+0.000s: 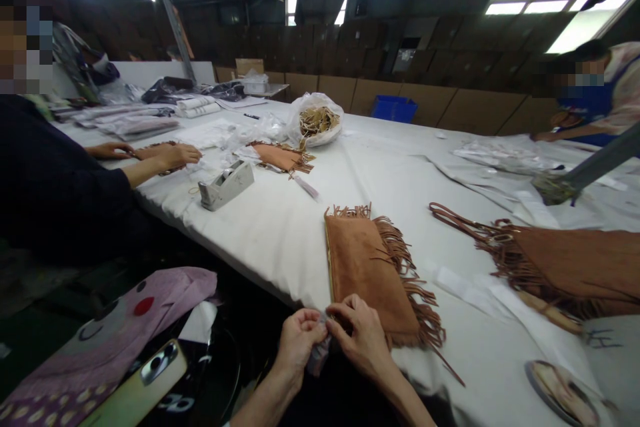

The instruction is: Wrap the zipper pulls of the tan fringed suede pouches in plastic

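Observation:
A brown suede-like pouch (373, 267) with leather fringe along its far and right sides lies at the table's near edge. My left hand (299, 340) is closed, pinching a small crumpled greyish piece (319, 355) that hangs below the fingers, beside the pouch's near left corner. My right hand (361, 335) is also closed in a pinch, its fingertips almost touching the left ones and its knuckles over the pouch's near edge. What the right fingertips hold is too small to make out.
Right of the pouch lies another fringed brown bag (575, 260) with a wrist strap. Ahead are a tape dispenser (227, 185), a smaller fringed pouch (281, 155) and a plastic bag (316, 121) of tan strips. A co-worker's hands (173, 155) work at left; another person (600, 93) is at right.

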{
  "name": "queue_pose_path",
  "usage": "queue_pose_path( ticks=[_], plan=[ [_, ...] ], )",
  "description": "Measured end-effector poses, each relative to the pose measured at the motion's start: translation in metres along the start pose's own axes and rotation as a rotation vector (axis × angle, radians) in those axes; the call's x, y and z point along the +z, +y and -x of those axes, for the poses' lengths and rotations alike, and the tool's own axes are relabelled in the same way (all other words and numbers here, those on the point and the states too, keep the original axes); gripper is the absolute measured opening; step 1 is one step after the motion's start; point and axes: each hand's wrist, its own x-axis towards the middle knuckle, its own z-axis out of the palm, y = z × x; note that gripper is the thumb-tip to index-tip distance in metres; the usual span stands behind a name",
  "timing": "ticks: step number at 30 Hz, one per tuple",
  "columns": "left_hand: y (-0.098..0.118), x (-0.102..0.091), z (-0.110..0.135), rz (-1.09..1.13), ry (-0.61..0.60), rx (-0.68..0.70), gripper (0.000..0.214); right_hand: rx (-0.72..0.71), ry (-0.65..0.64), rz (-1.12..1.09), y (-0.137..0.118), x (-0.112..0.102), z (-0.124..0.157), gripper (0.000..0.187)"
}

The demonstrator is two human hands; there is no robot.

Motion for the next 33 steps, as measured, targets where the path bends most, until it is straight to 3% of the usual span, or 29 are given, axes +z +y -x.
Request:
queue_pose_path(
  ticks=[8, 11, 15, 17, 19, 21, 27, 29, 33],
  plan=[
    [-0.002, -0.005, 0.005, 0.049, 0.029, 0.043, 0.048, 0.041, 0.041, -0.013, -0.002, 0.004, -0.004, 0.017],
    [-0.003, -0.004, 0.004, 0.026, 0.033, 0.073, 0.05, 0.051, 0.146, -0.185, -0.001, 0.002, 0.004, 0.021],
    [0.002, -0.004, 0.006, -0.015, 0.013, 0.087, 0.054, 0.297, 0.336, -0.433, -0.01, 0.003, 0.028, 0.036],
    [0.005, -0.004, 0.008, -0.048, 0.0, 0.096, 0.053, 0.423, 0.223, -0.531, -0.017, 0.011, 0.037, 0.045],
    [0.008, -0.004, 0.009, -0.088, -0.011, 0.119, 0.051, 0.48, 0.05, -0.647, -0.023, 0.023, 0.04, 0.053],
    [0.01, -0.004, 0.009, -0.131, -0.023, 0.154, 0.049, 0.521, -0.036, -0.751, -0.027, 0.035, 0.038, 0.058],
    [0.005, -0.013, 0.008, -0.169, -0.003, 0.193, 0.05, 0.61, -0.007, -0.889, -0.03, 0.05, 0.032, 0.057],
    [0.0, -0.016, 0.009, -0.16, -0.04, 0.089, 0.053, 0.614, 0.013, -0.909, -0.031, 0.05, 0.033, 0.056],
    [-0.005, -0.015, 0.011, -0.157, -0.226, -0.132, 0.056, 0.607, 0.028, -0.93, -0.034, 0.051, 0.034, 0.059]
  ],
)
